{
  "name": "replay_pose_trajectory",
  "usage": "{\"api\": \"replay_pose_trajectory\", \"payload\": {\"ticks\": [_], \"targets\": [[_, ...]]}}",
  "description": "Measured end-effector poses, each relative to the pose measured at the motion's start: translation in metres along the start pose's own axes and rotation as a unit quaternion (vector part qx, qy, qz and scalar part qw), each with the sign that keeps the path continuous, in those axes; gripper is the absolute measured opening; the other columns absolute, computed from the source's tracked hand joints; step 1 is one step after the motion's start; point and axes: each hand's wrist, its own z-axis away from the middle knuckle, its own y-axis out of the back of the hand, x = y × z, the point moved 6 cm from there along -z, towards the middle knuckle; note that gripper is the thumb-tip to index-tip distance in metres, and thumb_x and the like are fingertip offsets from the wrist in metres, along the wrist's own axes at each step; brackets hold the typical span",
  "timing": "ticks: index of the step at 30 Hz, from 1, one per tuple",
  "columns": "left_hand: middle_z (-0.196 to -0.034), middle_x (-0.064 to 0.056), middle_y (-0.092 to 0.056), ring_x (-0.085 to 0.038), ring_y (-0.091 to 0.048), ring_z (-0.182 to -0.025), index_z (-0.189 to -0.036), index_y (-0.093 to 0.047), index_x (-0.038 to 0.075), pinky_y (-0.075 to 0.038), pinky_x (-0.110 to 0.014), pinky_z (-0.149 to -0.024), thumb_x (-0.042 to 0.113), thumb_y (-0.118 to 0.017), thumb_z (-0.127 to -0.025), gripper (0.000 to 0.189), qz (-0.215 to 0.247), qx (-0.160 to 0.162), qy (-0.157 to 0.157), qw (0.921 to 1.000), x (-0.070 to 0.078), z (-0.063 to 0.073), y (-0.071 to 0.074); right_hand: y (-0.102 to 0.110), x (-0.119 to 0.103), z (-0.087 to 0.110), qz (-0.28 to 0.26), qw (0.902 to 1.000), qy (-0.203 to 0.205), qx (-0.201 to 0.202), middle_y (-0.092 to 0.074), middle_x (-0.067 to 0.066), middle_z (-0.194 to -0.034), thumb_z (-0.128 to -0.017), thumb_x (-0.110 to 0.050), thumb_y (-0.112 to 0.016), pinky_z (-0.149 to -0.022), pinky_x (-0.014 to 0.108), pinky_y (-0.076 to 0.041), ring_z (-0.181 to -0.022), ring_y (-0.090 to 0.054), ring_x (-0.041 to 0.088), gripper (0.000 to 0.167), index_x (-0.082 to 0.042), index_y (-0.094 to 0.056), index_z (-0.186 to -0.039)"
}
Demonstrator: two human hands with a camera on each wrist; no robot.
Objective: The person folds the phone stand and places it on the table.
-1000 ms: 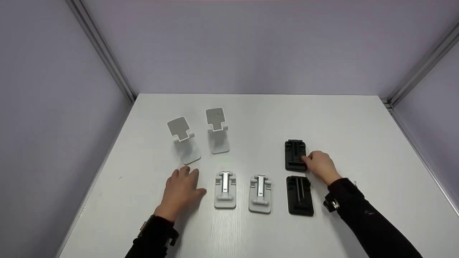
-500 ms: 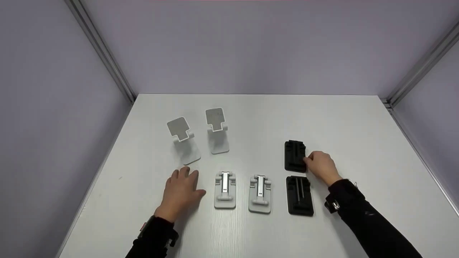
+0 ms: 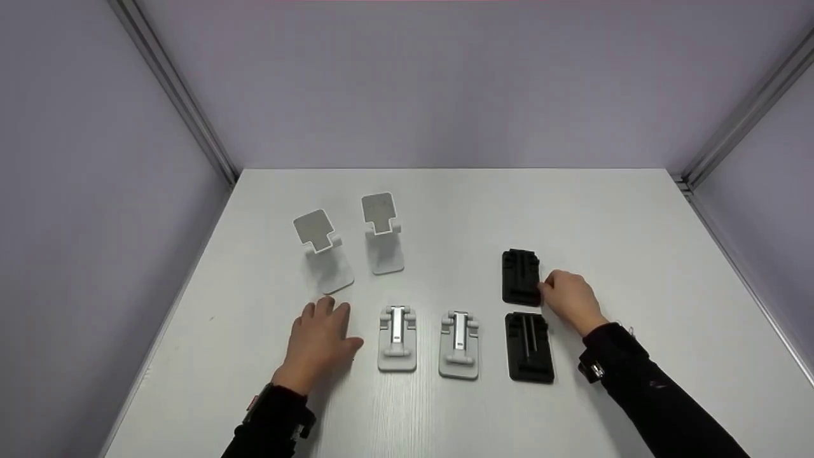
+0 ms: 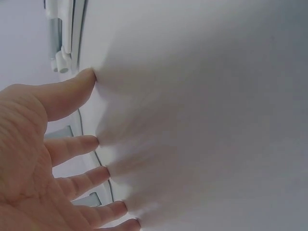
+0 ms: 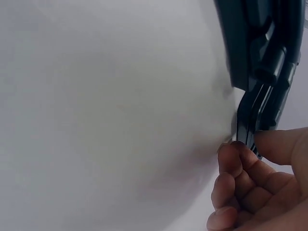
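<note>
Left hand (image 3: 318,350), lower left of centre: fingers spread, nothing held. Unfolded white phone stands (image 3: 334,273): upper left. Folded white phone stands (image 3: 397,364): lower centre. Upper black phone stand (image 3: 521,280): folded, right of centre; right hand (image 3: 572,299) narrow, thumb and finger pinching its right edge. I'd hold that edge squarely, avoid nudging the lower black phone stand (image 3: 530,350) just below.

The black stands (image 3: 521,278) (image 3: 530,348) look like matt plastic. The folded white stands (image 3: 397,346) (image 3: 458,346) are smooth plastic with shiny metal strips (image 3: 397,323) (image 3: 460,329). The upright white stands (image 3: 315,229) (image 3: 379,212) show dull grey faces. The table (image 3: 604,222) is smooth, faintly wood-grained; the sleeve (image 3: 668,395) is dark cloth.
</note>
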Motion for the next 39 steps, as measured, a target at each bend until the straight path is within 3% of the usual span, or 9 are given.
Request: {"api": "replay_pose_trajectory", "payload": {"ticks": [10, 15, 21, 25, 27, 29, 33, 34, 39], "targets": [[-0.139, -0.026, -0.052, -0.05, -0.05, -0.126, -0.13, -0.063, 0.004, -0.048, -0.067, -0.096, 0.035, -0.08, -0.083, 0.059, 0.0, -0.016, 0.004, 0.9999, 0.0, -0.004, 0.001, 0.006, -0.004, 0.003, 0.011, 0.9995, 0.017, 0.026, -0.07, 0.022, -0.091, -0.101, -0.017, -0.058, -0.074, 0.051, -0.055, -0.08, -0.065, 0.035, 0.026, 0.007, -0.068, -0.098], [-0.132, -0.024, -0.058, -0.047, -0.058, -0.119, -0.122, -0.067, 0.001, -0.053, -0.062, -0.093, 0.031, -0.078, -0.089, 0.047, 0.013, 0.013, 0.006, 0.9998, 0.003, -0.012, 0.006, 0.01, -0.009, 0.007, 0.026, 0.9979, 0.037, 0.048, -0.07, 0.023, -0.091, -0.101, -0.016, -0.059, -0.069, 0.05, -0.055, -0.08, -0.064, 0.035, 0.024, 0.007, -0.068, -0.1], [-0.133, -0.02, -0.063, -0.041, -0.063, -0.119, -0.134, -0.064, 0.0, -0.055, -0.056, -0.095, 0.028, -0.068, -0.097, 0.046, 0.122, 0.031, 0.038, 0.9914, 0.009, -0.037, 0.014, 0.017, -0.02, 0.013, 0.039, 0.9906, 0.077, 0.106, -0.069, 0.022, -0.093, -0.1, -0.013, -0.061, -0.074, 0.053, -0.051, -0.089, -0.061, 0.042, 0.019, 0.005, -0.068, -0.1], [-0.134, -0.021, -0.064, -0.039, -0.062, -0.123, -0.142, -0.057, -0.002, -0.052, -0.053, -0.103, 0.031, -0.063, -0.1, 0.053, 0.238, 0.014, 0.067, 0.9688, 0.014, -0.06, 0.018, 0.02, -0.032, 0.018, 0.046, 0.9796, 0.121, 0.153, -0.067, 0.021, -0.093, -0.099, -0.01, -0.064, -0.075, 0.052, -0.049, -0.089, -0.057, 0.04, 0.015, 0.004, -0.066, -0.103], [-0.137, -0.021, -0.063, -0.037, -0.064, -0.121, -0.148, -0.049, -0.001, -0.055, -0.048, -0.1, 0.033, -0.062, -0.102, 0.059, 0.314, -0.001, 0.088, 0.9452, 0.016, -0.07, 0.017, 0.02, -0.038, 0.02, 0.052, 0.9736, 0.144, 0.169, -0.066, 0.021, -0.096, -0.099, -0.01, -0.065, -0.078, 0.051, -0.049, -0.092, -0.056, 0.041, 0.017, 0.005, -0.065, -0.107], [-0.143, -0.021, -0.058, -0.036, -0.063, -0.123, -0.156, -0.037, 0.001, -0.057, -0.045, -0.098, 0.035, -0.06, -0.103, 0.067, 0.398, -0.017, 0.114, 0.9102, 0.018, -0.079, 0.017, 0.02, -0.044, 0.021, 0.058, 0.9673, 0.169, 0.18, -0.065, 0.021, -0.101, -0.099, -0.01, -0.066, -0.083, 0.052, -0.05, -0.097, -0.056, 0.041, 0.02, 0.005, -0.064, -0.112], [-0.156, -0.022, -0.041, -0.038, -0.057, -0.131, -0.164, -0.014, 0.005, -0.057, -0.047, -0.101, 0.035, -0.058, -0.105, 0.08, 0.558, -0.028, 0.152, 0.8153, 0.025, -0.089, 0.017, 0.018, -0.056, 0.023, 0.07, 0.9541, 0.215, 0.196, -0.063, 0.023, -0.109, -0.098, -0.01, -0.067, -0.089, 0.052, -0.05, -0.102, -0.056, 0.042, 0.025, 0.005, -0.062, -0.118], [-0.159, -0.021, -0.037, -0.039, -0.055, -0.132, -0.164, -0.01, 0.006, -0.055, -0.049, -0.103, 0.036, -0.057, -0.105, 0.082, 0.586, -0.027, 0.154, 0.7951, 0.027, -0.092, 0.018, 0.018, -0.058, 0.023, 0.073, 0.9513, 0.224, 0.198, -0.062, 0.023, -0.11, -0.098, -0.01, -0.068, -0.09, 0.052, -0.05, -0.102, -0.056, 0.042, 0.027, 0.005, -0.061, -0.119], [-0.167, -0.019, -0.021, -0.041, -0.05, -0.137, -0.164, -0.003, 0.006, -0.049, -0.051, -0.111, 0.035, -0.056, -0.106, 0.085, 0.684, -0.025, 0.164, 0.71, 0.039, -0.103, 0.018, 0.012, -0.073, 0.024, 0.085, 0.9433, 0.252, 0.199, -0.061, 0.022, -0.111, -0.097, -0.01, -0.069, -0.091, 0.053, -0.05, -0.103, -0.056, 0.042, 0.028, 0.003, -0.06, -0.12]]}}
